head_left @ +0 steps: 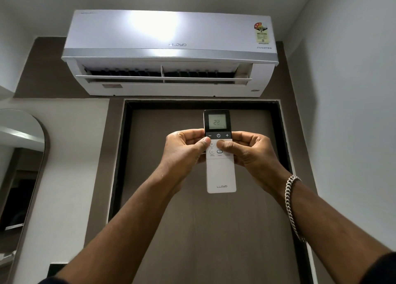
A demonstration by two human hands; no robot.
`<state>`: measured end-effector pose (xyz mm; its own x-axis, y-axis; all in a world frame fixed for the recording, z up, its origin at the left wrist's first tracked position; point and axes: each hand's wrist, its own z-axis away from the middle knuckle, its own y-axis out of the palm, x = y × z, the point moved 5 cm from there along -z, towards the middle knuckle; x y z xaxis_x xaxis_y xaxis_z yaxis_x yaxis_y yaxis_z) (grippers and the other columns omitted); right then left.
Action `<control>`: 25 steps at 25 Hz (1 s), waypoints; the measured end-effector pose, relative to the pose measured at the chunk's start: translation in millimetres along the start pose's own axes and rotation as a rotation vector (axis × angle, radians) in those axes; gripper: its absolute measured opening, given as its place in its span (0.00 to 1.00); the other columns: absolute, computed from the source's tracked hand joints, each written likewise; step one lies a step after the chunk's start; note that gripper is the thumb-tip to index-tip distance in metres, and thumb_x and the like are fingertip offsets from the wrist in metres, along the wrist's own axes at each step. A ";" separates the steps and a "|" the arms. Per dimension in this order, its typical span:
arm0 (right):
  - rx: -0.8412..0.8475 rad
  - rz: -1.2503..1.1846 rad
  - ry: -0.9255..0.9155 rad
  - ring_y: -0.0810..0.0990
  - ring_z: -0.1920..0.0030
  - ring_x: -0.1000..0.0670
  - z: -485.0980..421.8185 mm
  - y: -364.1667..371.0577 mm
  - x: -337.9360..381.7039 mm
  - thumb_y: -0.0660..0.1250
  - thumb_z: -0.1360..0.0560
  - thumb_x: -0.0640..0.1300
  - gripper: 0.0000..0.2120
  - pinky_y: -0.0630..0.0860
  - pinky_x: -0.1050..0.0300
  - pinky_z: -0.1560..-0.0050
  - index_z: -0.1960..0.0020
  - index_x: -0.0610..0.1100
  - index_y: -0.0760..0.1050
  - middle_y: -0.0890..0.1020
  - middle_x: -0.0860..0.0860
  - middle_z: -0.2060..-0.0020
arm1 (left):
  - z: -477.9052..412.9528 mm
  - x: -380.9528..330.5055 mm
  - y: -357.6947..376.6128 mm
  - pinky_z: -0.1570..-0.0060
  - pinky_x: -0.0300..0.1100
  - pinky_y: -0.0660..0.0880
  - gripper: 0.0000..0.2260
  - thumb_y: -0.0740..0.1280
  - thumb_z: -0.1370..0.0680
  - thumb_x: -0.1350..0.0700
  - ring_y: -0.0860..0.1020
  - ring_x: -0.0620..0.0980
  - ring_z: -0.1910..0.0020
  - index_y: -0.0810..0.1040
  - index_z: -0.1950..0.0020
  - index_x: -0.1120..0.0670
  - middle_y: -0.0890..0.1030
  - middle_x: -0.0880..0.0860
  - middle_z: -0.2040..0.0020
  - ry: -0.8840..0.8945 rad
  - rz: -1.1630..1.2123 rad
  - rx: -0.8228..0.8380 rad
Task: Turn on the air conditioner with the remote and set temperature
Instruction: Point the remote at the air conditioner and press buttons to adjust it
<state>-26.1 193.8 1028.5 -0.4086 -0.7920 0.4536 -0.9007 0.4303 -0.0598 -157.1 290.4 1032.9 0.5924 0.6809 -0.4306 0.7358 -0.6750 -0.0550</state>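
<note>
Remote (220, 172) stands upright between your two hands, raised in front of the brown door (214, 230) and below the air conditioner (169, 54). Its small screen reads 22, with the minus, power and plus keys in a dark row beneath. Your left hand (184, 150) clasps the remote's left edge, thumb laid on the white keypad just under the minus key. Your right hand (250, 149) clasps the right edge, thumb lying across the keypad below the power key. Both grips are closed on the remote's middle; its lower half hangs free beneath them. A chain bracelet (291, 202) circles your right wrist. The air conditioner sits high on the wall, its louvre swung open. An arched mirror (23, 165) hangs at the left
</note>
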 end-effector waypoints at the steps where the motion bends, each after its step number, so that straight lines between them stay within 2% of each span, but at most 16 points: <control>1: 0.005 -0.001 0.003 0.87 0.55 0.48 0.3 -0.2 0.8 0.75 0.35 0.43 0.13 0.83 0.59 0.60 0.51 0.44 0.80 0.88 0.48 0.56 | 0.0 -0.8 0.3 0.63 0.37 0.81 0.06 0.69 0.25 0.59 0.86 0.46 0.57 0.79 0.52 0.48 0.87 0.46 0.60 -0.002 0.011 0.000; 6: 0.011 0.019 0.004 0.87 0.54 0.48 0.3 -1.5 4.2 0.74 0.32 0.41 0.12 0.83 0.59 0.60 0.50 0.43 0.80 0.87 0.46 0.54 | -0.4 -6.7 2.6 0.66 0.34 0.79 0.07 0.68 0.25 0.59 0.85 0.44 0.59 0.79 0.55 0.46 0.87 0.42 0.63 0.013 0.024 0.022; 9: 0.012 0.027 -0.003 0.87 0.54 0.47 0.3 -2.6 8.3 0.74 0.35 0.44 0.14 0.84 0.57 0.58 0.50 0.43 0.80 0.87 0.46 0.53 | -0.6 -8.6 4.4 0.66 0.34 0.79 0.07 0.69 0.25 0.59 0.85 0.44 0.59 0.78 0.55 0.46 0.87 0.42 0.63 0.017 0.038 0.028; 16: 0.009 0.033 -0.022 0.87 0.56 0.50 1.9 -3.6 11.0 0.74 0.37 0.45 0.11 0.83 0.61 0.62 0.55 0.48 0.80 0.88 0.52 0.60 | -0.5 -8.3 5.7 0.65 0.35 0.80 0.05 0.69 0.25 0.58 0.85 0.45 0.59 0.79 0.53 0.48 0.87 0.43 0.63 0.011 0.050 0.020; 20: 0.000 0.043 -0.024 0.87 0.55 0.48 1.0 -3.3 11.0 0.75 0.37 0.46 0.14 0.84 0.58 0.59 0.52 0.45 0.80 0.88 0.47 0.55 | 1.8 -8.3 5.6 0.65 0.35 0.80 0.05 0.69 0.25 0.59 0.86 0.47 0.58 0.79 0.52 0.49 0.87 0.45 0.62 0.015 0.066 0.005; 25: 0.013 0.035 -0.019 0.87 0.54 0.47 3.7 -2.7 11.5 0.74 0.36 0.46 0.14 0.84 0.56 0.57 0.52 0.45 0.80 0.88 0.47 0.55 | 3.2 -10.5 6.0 0.66 0.34 0.79 0.06 0.68 0.25 0.59 0.86 0.45 0.60 0.79 0.55 0.47 0.87 0.44 0.63 0.013 0.062 0.013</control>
<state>-28.8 182.0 1030.6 -0.4427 -0.7846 0.4342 -0.8874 0.4527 -0.0868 -160.0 278.3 1034.2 0.6409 0.6412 -0.4221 0.6934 -0.7195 -0.0401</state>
